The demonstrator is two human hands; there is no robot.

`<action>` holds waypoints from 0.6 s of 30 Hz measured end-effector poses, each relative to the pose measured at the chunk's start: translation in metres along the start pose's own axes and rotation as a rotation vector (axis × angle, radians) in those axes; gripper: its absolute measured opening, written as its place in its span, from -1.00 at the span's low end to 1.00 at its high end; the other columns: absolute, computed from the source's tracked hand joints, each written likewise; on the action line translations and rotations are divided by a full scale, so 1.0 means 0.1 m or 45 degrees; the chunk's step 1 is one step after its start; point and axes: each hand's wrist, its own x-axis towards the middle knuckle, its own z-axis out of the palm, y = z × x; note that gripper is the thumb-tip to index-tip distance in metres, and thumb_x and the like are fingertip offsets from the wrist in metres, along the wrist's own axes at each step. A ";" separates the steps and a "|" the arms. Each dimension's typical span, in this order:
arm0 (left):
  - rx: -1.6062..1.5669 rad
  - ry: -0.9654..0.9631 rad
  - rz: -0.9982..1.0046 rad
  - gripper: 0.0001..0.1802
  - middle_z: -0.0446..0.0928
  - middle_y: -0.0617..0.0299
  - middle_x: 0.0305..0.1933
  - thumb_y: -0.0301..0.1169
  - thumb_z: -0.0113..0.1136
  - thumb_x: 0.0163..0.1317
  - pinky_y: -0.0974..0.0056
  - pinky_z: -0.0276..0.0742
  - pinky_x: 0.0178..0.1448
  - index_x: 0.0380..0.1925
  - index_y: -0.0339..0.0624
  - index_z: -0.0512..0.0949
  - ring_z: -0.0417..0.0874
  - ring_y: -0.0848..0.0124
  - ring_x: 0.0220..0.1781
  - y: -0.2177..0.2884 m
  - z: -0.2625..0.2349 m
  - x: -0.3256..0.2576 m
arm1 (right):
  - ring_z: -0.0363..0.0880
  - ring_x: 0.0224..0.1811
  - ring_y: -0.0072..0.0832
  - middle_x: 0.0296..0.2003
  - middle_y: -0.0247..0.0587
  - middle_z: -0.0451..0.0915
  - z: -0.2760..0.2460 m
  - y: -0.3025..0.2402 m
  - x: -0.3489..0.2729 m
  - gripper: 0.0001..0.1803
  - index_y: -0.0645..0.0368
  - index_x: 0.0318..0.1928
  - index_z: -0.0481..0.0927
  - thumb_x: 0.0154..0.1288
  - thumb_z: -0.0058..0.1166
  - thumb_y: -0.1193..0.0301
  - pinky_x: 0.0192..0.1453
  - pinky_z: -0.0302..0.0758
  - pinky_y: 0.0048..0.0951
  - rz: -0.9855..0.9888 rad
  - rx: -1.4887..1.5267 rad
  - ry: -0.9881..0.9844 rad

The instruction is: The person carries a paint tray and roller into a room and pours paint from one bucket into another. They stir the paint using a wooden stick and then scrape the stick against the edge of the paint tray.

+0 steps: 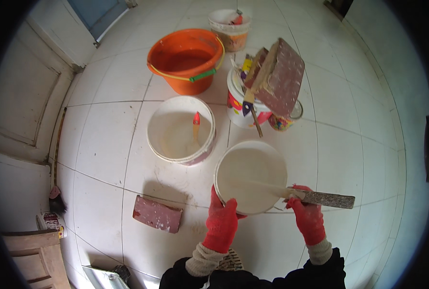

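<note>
My left hand (222, 222), in a red glove, is closed on the near-left rim of a white bucket (217, 179). The bucket holds an off-white substance (250, 166). My right hand (309, 219), also gloved in red, grips a flat wooden stick (327, 198) beside the bucket's right rim. The stick's pale end reaches over the rim into the bucket, and its rough grey end points right. Just beyond, on the left, stands a second white bucket (152, 144) with a red-tipped paintbrush (196, 126) inside.
An orange bucket (185, 84) and another white bucket (231, 38) stand farther back. A reddish block (284, 77) rests on a lidded tub (236, 108) with brushes, next to a small can (282, 123). Another reddish brick (157, 213) lies on the tiled floor at left.
</note>
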 end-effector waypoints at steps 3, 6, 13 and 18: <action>-0.061 0.056 0.006 -0.28 0.27 0.08 0.17 -0.61 -0.15 0.12 0.23 0.64 -0.26 0.32 0.04 -0.02 0.49 0.20 0.03 -0.02 0.05 -0.04 | 0.53 -0.32 -0.55 -0.33 -0.17 0.57 0.02 0.03 0.04 -0.70 0.34 -0.03 0.39 0.19 -0.01 0.60 -0.19 0.50 -0.52 0.044 -0.010 -0.043; -0.125 0.045 0.024 -0.24 0.22 0.05 0.20 -0.64 -0.17 0.11 0.19 0.65 -0.18 0.33 0.05 -0.07 0.46 0.16 0.09 0.00 0.03 -0.07 | 0.53 -0.32 -0.56 -0.32 -0.20 0.57 0.12 0.00 0.06 -0.71 0.33 -0.04 0.41 0.19 0.02 0.59 -0.20 0.48 -0.54 0.025 -0.021 -0.071; -0.158 0.046 0.028 -0.22 0.21 0.05 0.22 -0.66 -0.19 0.11 0.18 0.64 -0.13 0.34 0.08 -0.11 0.45 0.16 0.10 -0.04 0.01 -0.08 | 0.53 -0.30 -0.58 -0.29 -0.21 0.59 0.21 -0.04 0.10 -0.70 0.31 -0.03 0.45 0.19 0.02 0.61 -0.20 0.50 -0.56 -0.111 -0.260 -0.155; -0.204 0.103 0.043 -0.22 0.20 0.06 0.22 -0.65 -0.20 0.12 0.16 0.61 -0.07 0.35 0.09 -0.11 0.43 0.20 0.12 -0.11 -0.01 -0.20 | 0.53 -0.34 -0.52 -0.26 -0.16 0.55 0.17 -0.17 -0.07 -0.71 0.33 -0.04 0.47 0.19 -0.03 0.66 -0.21 0.53 -0.52 -0.163 -0.179 -0.070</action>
